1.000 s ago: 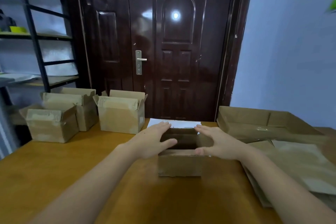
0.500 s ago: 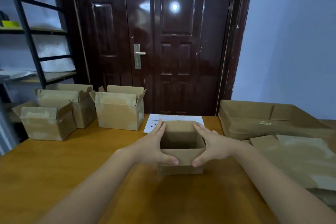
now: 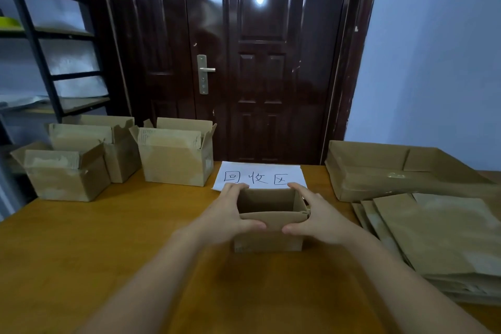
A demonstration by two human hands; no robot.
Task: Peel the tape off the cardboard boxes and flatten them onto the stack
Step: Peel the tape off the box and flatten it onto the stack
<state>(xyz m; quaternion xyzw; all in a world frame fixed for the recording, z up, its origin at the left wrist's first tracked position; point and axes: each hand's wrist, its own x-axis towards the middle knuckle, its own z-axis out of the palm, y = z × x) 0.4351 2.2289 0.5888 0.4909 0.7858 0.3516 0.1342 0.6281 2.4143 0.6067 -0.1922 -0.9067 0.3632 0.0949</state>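
Observation:
A small open cardboard box (image 3: 267, 241) stands upright in the middle of the wooden table (image 3: 81, 252). My left hand (image 3: 229, 214) grips its left side, thumb curled over the near flap. My right hand (image 3: 315, 217) grips the right side the same way, thumb on the near flap. The near flap is folded inward and the box interior shows dark. A stack of flattened cardboard (image 3: 433, 238) lies at the right. Three open taped boxes stand at the back left: one nearest the edge (image 3: 65, 173), one behind it (image 3: 119, 149) and one toward the centre (image 3: 176, 154).
A white paper sign (image 3: 260, 176) with handwritten characters lies just behind the small box. A larger partly flattened box (image 3: 385, 171) sits at the back right. A dark door (image 3: 260, 62) is behind the table, and a metal shelf rack (image 3: 48, 49) stands at the left.
My hands slid from the box's top to its sides and thumbs came onto the near flap. The view tilted down, revealing the whole paper sign behind the box.

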